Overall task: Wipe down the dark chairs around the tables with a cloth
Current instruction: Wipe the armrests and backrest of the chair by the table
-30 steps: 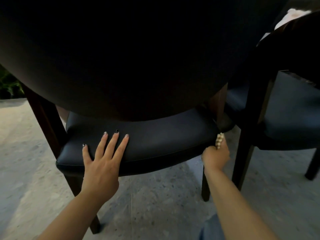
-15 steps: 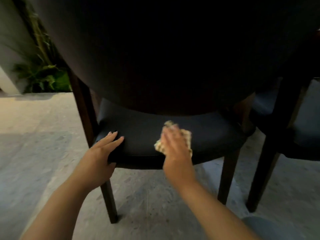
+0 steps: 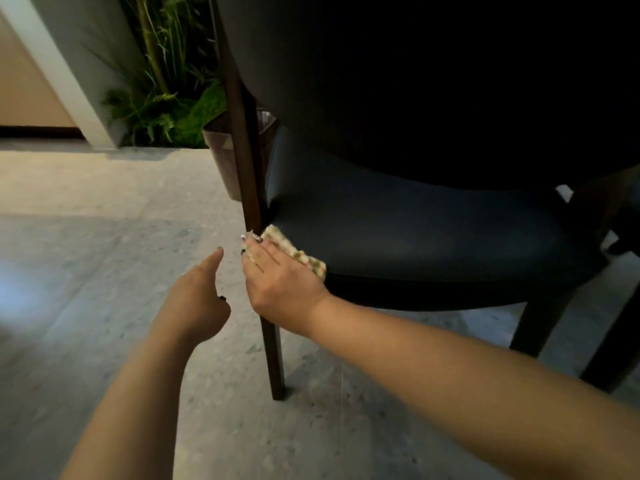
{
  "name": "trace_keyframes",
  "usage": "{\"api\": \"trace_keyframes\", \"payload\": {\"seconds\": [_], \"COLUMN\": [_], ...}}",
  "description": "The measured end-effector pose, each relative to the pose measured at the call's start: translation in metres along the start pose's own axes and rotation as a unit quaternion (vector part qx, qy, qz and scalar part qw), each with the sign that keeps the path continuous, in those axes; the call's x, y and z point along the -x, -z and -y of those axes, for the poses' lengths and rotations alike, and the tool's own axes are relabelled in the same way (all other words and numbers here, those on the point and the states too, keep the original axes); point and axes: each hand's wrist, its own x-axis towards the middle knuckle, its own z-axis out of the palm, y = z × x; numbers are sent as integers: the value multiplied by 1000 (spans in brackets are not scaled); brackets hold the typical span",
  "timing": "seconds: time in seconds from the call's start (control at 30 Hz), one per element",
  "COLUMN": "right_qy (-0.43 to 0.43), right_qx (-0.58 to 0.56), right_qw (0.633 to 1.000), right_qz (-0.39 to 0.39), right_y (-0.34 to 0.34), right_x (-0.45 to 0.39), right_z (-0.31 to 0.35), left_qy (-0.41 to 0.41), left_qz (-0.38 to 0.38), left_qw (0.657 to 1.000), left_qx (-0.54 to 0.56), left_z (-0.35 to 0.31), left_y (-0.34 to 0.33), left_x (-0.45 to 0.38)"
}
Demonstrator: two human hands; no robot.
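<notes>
At front-left corner of the seat, a checked, nubby cloth (image 3: pixel 294 250) lies flat on smooth dark chair (image 3: pixel 415 230) padding, pressed by right hand (image 3: pixel 277 275), fingers straight, tips w/ painted nails at the slim wooden leg (image 3: pixel 258 237). Left hand (image 3: pixel 197 299) hangs off the chair, forefinger out, others curled, holding nothing. Speckled stone floor (image 3: pixel 104 237) below; leafy plants (image 3: pixel 166 98) behind.

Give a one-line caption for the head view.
Right hand presses a cloth on the chair seat's left corner; left hand hovers beside it.
</notes>
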Motion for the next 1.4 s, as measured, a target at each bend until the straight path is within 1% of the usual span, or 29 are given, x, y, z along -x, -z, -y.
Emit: {"api": "trace_keyframes", "payload": {"seconds": [0.07,0.13,0.17,0.2,0.27,0.33,0.4,0.47,0.53,0.6,0.73,0.8,0.87,0.9,0.97,1.03,1.07,1.1,1.13,1.17,1.2,1.23,1.27,1.3,1.33,1.37,1.4], "right_qy": [82,199,242,263,277,295,299,303,310,327,329,294,183,115,-7,-143,-243,-366,-504,-637,-745,-811,-838,-846,-849,-853,-857], "right_qx": [61,123,145,155,152,137,130,134,137,126,110,75,-40,-110,-198,-245,-257,-266,-274,-293,-327,-370,-402,-417,-423,-423,-419], "right_qw": [995,972,958,950,946,943,943,942,938,934,935,951,982,985,974,949,924,876,799,686,541,383,250,164,115,90,77], "right_qz": [4,34,52,62,71,71,65,61,70,74,79,61,-19,-63,-109,-134,-147,-165,-180,-195,-213,-244,-272,-288,-295,-292,-289], "right_y": [-4,-12,-13,-14,-13,-14,-16,-19,-23,-22,-21,-19,-15,-14,-10,-10,-10,-14,-17,-20,-23,-27,-30,-35,-37,-39,-39], "right_x": [4,11,15,17,20,27,38,54,71,87,114,121,131,140,170,209,228,245,258,266,268,265,259,251,243,235,227], "right_z": [-7,-11,-13,-16,-20,-23,-28,-33,-39,-49,-63,-60,-60,-65,-82,-105,-116,-126,-135,-143,-149,-155,-159,-162,-162,-159,-153], "left_qy": [2,-6,-8,-10,-17,-49,-113,-179,-217,-253,-350,-374,-387,-390,-389,-390,-392,-393,-393,-392,-392,-393,-394,-393,-391,-387,-382], "left_qz": [1,-3,0,6,10,-16,-77,-110,-98,-65,-21,-6,-15,-34,-54,-45,-41,-41,-41,-41,-41,-41,-41,-38,-34,-29,-23], "left_qw": [1000,1000,1000,999,999,998,990,978,971,965,936,927,922,920,916,915,915,914,914,915,915,914,914,915,917,920,923], "left_qx": [-12,-20,-28,-37,-46,-44,-41,-12,20,21,25,28,-7,-38,-80,-87,-89,-90,-91,-90,-89,-89,-86,-80,-69,-54,-37], "left_z": [-1,-6,-8,-11,-17,-30,-47,-62,-73,-81,-108,-121,-129,-130,-130,-130,-130,-130,-130,-131,-131,-132,-132,-133,-133,-133,-133], "left_y": [3,5,6,9,14,16,15,11,3,-7,-27,-37,-49,-53,-58,-58,-58,-58,-58,-58,-58,-58,-58,-57,-57,-57,-57], "left_x": [-2,-3,-3,-4,-8,-7,-3,0,0,-3,-12,-18,-23,-25,-28,-30,-30,-31,-31,-32,-31,-31,-31,-31,-31,-32,-32]}}
